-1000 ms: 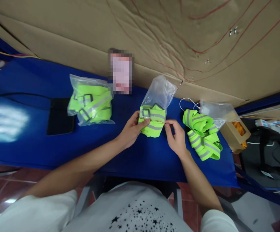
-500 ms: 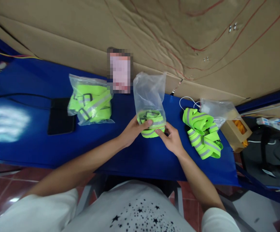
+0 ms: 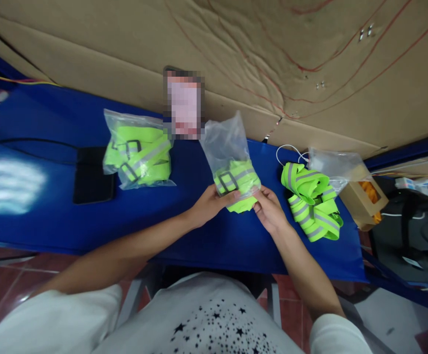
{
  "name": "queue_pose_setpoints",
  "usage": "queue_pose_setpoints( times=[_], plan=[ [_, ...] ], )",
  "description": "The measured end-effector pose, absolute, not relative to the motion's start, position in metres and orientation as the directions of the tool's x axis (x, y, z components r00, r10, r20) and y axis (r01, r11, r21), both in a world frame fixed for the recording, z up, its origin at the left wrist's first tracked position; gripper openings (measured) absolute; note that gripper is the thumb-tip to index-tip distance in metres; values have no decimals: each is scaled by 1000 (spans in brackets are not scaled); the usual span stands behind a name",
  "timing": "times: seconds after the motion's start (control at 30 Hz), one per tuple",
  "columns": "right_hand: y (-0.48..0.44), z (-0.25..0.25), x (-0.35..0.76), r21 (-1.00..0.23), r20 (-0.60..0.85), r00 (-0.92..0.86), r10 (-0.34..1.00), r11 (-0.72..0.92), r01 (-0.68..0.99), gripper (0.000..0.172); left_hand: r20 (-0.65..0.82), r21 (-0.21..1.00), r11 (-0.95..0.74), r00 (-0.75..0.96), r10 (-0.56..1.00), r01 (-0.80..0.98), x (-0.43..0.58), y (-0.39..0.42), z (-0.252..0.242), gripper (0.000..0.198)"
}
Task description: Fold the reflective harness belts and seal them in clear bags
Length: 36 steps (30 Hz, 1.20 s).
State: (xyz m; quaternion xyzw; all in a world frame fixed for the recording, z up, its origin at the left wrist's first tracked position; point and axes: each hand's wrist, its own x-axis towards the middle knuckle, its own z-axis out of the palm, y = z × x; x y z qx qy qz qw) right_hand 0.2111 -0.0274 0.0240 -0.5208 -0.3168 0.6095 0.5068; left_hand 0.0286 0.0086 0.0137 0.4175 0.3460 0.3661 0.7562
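Note:
A clear plastic bag [image 3: 229, 140] is held in front of me with a folded neon-green reflective strap [image 3: 245, 172] partly inside it. Part of the strap sticks out below the bag's lower edge, and a black buckle shows through the plastic. My left hand [image 3: 212, 202] grips the bag's lower left edge, thumb on top. On the other side, my right hand [image 3: 270, 209] pinches the lower right edge together with the strap. To the right lies a loose pile of similar green straps [image 3: 315, 216]. A filled zip bag of straps [image 3: 143, 155] lies to the left.
The blue table [image 3: 184, 246] backs onto a brown board with red wires. A black phone-like slab [image 3: 94, 177] lies at left, and a blurred-out device [image 3: 183, 103] leans on the board. Another clear bag [image 3: 337, 164] and a cardboard box [image 3: 365, 196] are at right.
The bag has tilted, its top leaning left while the strap end has moved right. The strap has turned so its buckle now faces me. Both hands still hold on.

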Motion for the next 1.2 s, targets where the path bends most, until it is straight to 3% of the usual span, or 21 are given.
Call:
queue_pose_setpoints(
  times=[0.13, 0.33, 0.53, 0.67, 0.77, 0.87, 0.97, 1.1, 1.2],
  plan=[
    [-27, 24, 209, -899, -308, 96, 946, -257, -354, 42, -249, 867, 415, 479, 842, -278, 31, 4, 12, 54],
    [-29, 28, 203, -877, -299, -81, 951, -307, -368, 67, -256, 837, 433, 460, 850, -335, 29, 8, 11, 56],
    [-28, 19, 195, -934, -234, 172, 957, -173, -312, 50, -247, 905, 377, 479, 843, -197, 33, 2, 12, 48],
    [-27, 12, 196, -961, -187, 231, 955, -129, -244, 47, -204, 918, 351, 539, 817, -185, 33, 1, 16, 45],
    [-25, 13, 205, -990, -90, 192, 977, -67, -120, 70, -286, 881, 440, 545, 788, -175, 29, 5, 19, 49],
    [-23, 18, 220, -998, -48, -17, 999, -47, 49, 89, -343, 835, 520, 570, 746, -178, 25, 9, 21, 55],
    [-23, 19, 228, -968, -37, -79, 996, -16, 251, 90, -334, 800, 562, 624, 706, -208, 24, 11, 22, 52],
    [-26, 14, 219, -907, 53, 79, 995, 15, 421, 84, -349, 737, 633, 668, 657, -238, 24, 11, 19, 47],
    [-27, 9, 205, -886, 107, 237, 966, -16, 464, 67, -387, 615, 748, 731, 562, -249, 26, 8, 15, 50]
  ],
)
